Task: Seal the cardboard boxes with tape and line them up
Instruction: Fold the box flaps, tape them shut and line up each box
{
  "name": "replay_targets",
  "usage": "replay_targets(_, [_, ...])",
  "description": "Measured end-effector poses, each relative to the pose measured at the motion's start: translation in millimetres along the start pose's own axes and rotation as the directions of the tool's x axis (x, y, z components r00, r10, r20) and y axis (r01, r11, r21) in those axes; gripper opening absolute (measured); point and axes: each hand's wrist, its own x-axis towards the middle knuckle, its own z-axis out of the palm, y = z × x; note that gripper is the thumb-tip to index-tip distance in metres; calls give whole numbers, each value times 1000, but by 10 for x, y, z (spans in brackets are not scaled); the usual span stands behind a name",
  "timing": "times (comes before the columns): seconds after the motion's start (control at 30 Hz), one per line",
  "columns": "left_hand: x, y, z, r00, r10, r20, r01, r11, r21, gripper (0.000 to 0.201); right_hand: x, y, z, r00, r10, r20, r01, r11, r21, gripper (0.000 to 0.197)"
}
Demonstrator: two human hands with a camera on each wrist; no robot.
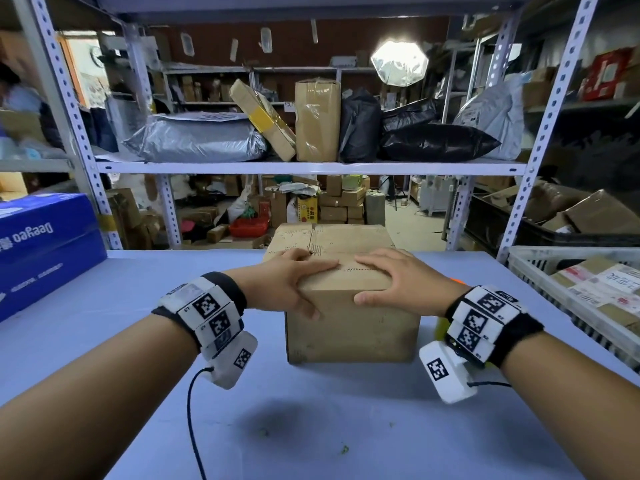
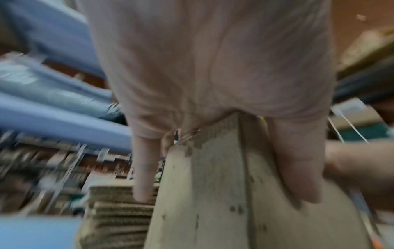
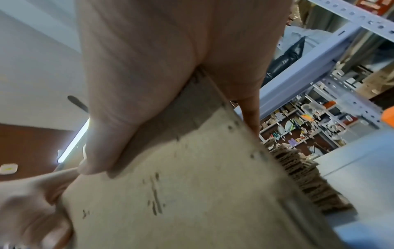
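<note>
A brown cardboard box (image 1: pixel 349 327) stands in the middle of the blue table (image 1: pixel 311 427), its top flaps folded down with a seam showing. My left hand (image 1: pixel 304 282) lies flat on the left of the top, thumb down the front face. My right hand (image 1: pixel 381 278) lies flat on the right of the top, thumb also on the front. In the left wrist view, my left hand (image 2: pixel 213 75) covers the box's edge (image 2: pixel 213 193). In the right wrist view, my right hand (image 3: pixel 160 67) presses the box (image 3: pixel 192 193). No tape is visible on the seam.
A blue carton (image 1: pixel 45 244) sits on the table's left. A white crate (image 1: pixel 526 268) of parcels stands at the right. An orange and yellow object (image 1: pixel 457 280) is mostly hidden behind my right wrist. A metal shelf (image 1: pixel 311 166) with parcels crosses behind the table.
</note>
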Motion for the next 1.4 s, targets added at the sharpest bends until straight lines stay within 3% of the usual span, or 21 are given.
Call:
replay_targets(0.13, [-84,-123,-91,989,59,-137,-102,939,-329,79,-16,29,-83,998,-32,-59,42,983,176,100])
replay_targets(0.2, [-148,-180,-173,964,69,-257,-171,902,-397,77,-10,35,-161,975,-1,-223,88,920,383,91])
replay_targets(0.23, [-187,-210,-230,944,60,-325,-203,880,-429,76,6,41,-206,947,59,-315,121,845,521,82])
replay_targets(0.3, [-262,-295,-376,882,-10,-471,-282,789,-545,77,78,80,-291,869,249,-428,167,666,727,57])
replay_targets(0.33, [-292,-366,-457,840,-84,-535,-323,716,-619,79,128,108,-319,837,329,-438,148,634,759,48])
replay_targets(0.4, [-324,-584,-608,750,-270,-604,-353,609,-710,82,239,164,-309,824,399,-401,26,682,731,39])
replay_targets(0.43, [-328,-722,-667,708,-348,-614,-331,605,-725,84,297,195,-281,832,410,-373,-38,714,699,35])
replay_targets(0.5, [-317,-1037,-719,627,-466,-624,-219,663,-716,86,438,234,-192,853,419,-313,-137,756,640,29])
replay_targets(0.57, [-278,-1341,-710,552,-556,-621,12,750,-661,90,587,240,-115,867,436,-243,-228,779,584,25])
replay_targets(0.63, [-189,-1597,-637,522,-627,-579,346,775,-529,94,736,251,-52,864,470,-182,-319,790,524,27])
replay_targets(0.7, [-84,-1771,-535,503,-679,-535,587,723,-365,94,856,251,10,851,507,-136,-391,785,480,29])
replay_targets(0.83, [91,-1931,-378,490,-720,-491,715,654,-247,89,992,275,114,817,571,-86,-503,776,381,59])
replay_targets(0.9, [168,-1927,-363,469,-725,-504,732,638,-237,88,1032,306,140,801,591,-97,-538,781,318,54])
replay_targets(1.03, [251,-1772,-388,486,-724,-489,738,640,-215,87,1036,418,223,777,625,-76,-564,745,355,43])
replay_targets(1.13, [243,-1616,-405,477,-723,-499,773,616,-154,90,1012,510,301,783,618,-77,-542,736,406,53])
replay_targets(1.2, [279,-1505,-421,485,-621,-616,771,636,-33,90,1011,555,323,783,618,-73,-529,722,445,66])
replay_targets(1.27, [398,-1342,-458,549,-409,-729,665,742,85,76,1024,581,319,777,628,-49,-538,702,466,76])
replay_targets(1.33, [575,-1139,-444,671,-213,-710,430,892,140,57,1046,588,307,768,640,-28,-555,688,467,80])
replay_targets(1.4, [764,-963,-349,776,-218,-592,258,966,-19,46,1058,594,287,750,661,-19,-569,660,491,82])
